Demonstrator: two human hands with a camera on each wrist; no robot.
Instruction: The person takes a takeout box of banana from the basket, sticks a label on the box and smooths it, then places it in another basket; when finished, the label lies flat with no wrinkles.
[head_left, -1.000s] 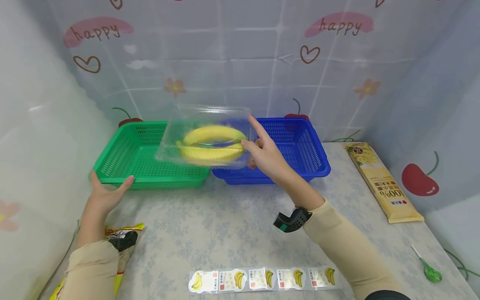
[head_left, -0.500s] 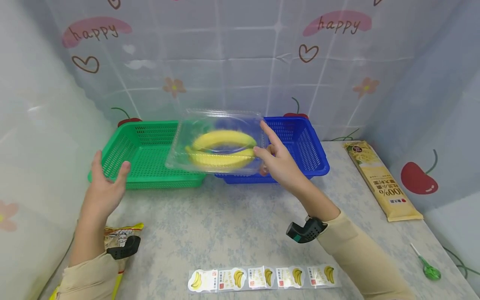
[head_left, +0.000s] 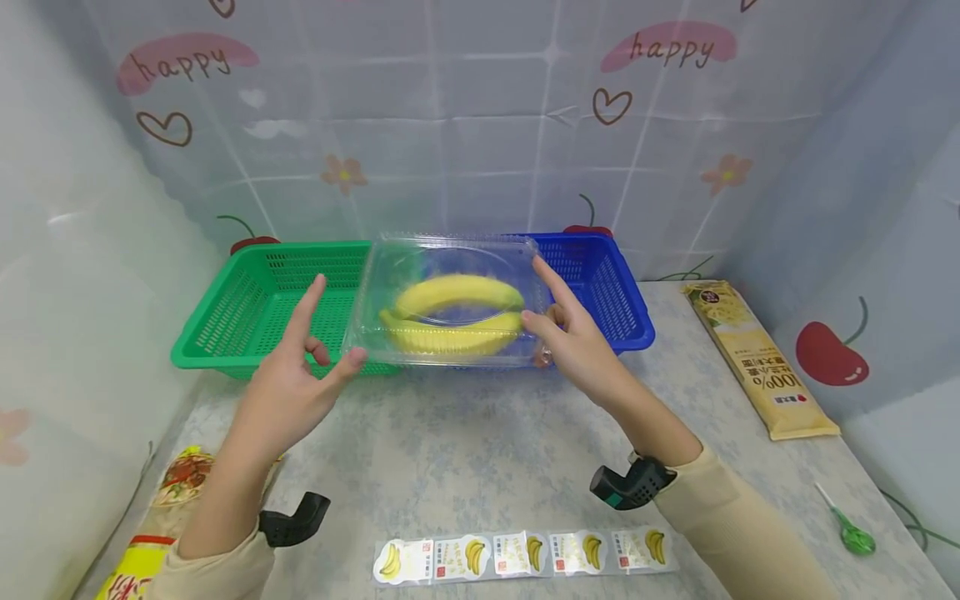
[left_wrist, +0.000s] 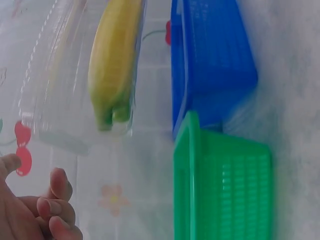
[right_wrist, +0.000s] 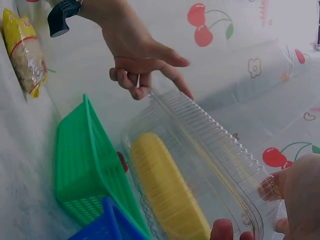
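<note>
A clear plastic clamshell box (head_left: 372, 312) with bananas (head_left: 459, 293) inside is held up in front of the baskets. My right hand (head_left: 576, 343) grips its right end, thumb on the near side and index finger stretched along the edge. My left hand (head_left: 288, 385) is at the box's left end, index finger and thumb spread, the other fingers bent. In the left wrist view a gap lies between the left hand (left_wrist: 37, 212) and the box (left_wrist: 57, 100). The far fingers of the right hand are partly hidden by the box.
A green basket (head_left: 225, 333) and a blue basket (head_left: 630, 304) stand side by side at the back. A strip of banana stickers (head_left: 525, 556) lies in front. On the right are a yellow noodle packet (head_left: 761, 367) and a green lollipop (head_left: 855, 537); at left, a food bag (head_left: 168, 521).
My left hand has left the green basket's rim and moved right to the box's left end. The right hand has brought the box slightly right and lower, nearer to me.
</note>
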